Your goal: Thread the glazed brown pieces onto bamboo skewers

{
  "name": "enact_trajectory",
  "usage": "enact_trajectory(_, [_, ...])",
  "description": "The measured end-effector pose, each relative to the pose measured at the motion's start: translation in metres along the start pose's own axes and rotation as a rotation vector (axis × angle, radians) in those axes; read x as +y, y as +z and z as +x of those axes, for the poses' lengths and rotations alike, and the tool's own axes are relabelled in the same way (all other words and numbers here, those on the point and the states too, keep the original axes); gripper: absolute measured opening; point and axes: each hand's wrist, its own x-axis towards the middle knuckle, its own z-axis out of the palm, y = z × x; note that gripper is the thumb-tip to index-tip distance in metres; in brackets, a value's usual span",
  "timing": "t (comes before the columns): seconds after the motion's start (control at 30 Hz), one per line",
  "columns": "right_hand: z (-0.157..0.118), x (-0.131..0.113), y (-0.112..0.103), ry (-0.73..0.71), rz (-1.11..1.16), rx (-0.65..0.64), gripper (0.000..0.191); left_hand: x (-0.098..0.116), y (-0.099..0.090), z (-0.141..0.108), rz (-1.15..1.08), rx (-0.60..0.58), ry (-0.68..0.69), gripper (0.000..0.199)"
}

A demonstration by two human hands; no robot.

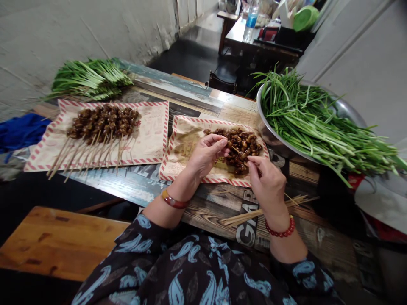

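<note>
Over a sheet of red-striped paper (187, 176), my left hand (206, 154) pinches a small, glossy brown food piece (230, 145) between thumb and fingertips. My right hand (267, 180) is closed round a thin bamboo skewer, whose tip points at that piece. Beneath my hands lies a pile of similar dark, glazed pieces (243, 142); their exact kind is unclear. Several finished skewers (104, 120) of these pieces rest in a row on a second striped paper sheet (149, 146) to the left, bare stick ends towards me.
Loose bamboo skewers (244, 218) lie at the table's near edge. On the right stands a metal bowl (262, 110) heaped with long green chives (305, 114). More bundled greens (90, 78) lie at the back left, beside a blue cloth (22, 131). A wooden bench (63, 241) is below left.
</note>
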Motion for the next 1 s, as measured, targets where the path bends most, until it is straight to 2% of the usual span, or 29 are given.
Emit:
enact_trajectory(0.33, [0.0001, 0.0016, 0.0003, -0.057, 0.025, -0.005, 0.017, -0.0028, 0.0039, -0.0044, 0.09, -0.038, 0.027, 0.033])
enact_trajectory(0.53, [0.0023, 0.001, 0.0016, 0.067, 0.149, -0.013, 0.018, 0.0004, 0.0024, -0.0051, -0.017, -0.1, -0.073, 0.043])
enact_trajectory(0.63, [0.0023, -0.0001, 0.0025, 0.116, 0.152, -0.003, 0.018, 0.0022, 0.0013, -0.0062, -0.052, -0.139, -0.098, 0.042])
enact_trajectory(0.87, [-0.0009, 0.0025, 0.0044, 0.13, 0.181, -0.012, 0.016, 0.0036, -0.0006, -0.0068, -0.071, -0.168, -0.034, 0.029])
enact_trajectory(1.0, [-0.001, 0.0065, 0.0042, 0.075, 0.213, -0.008, 0.015, 0.0043, -0.0035, -0.0049, -0.1, -0.149, 0.01, 0.029])
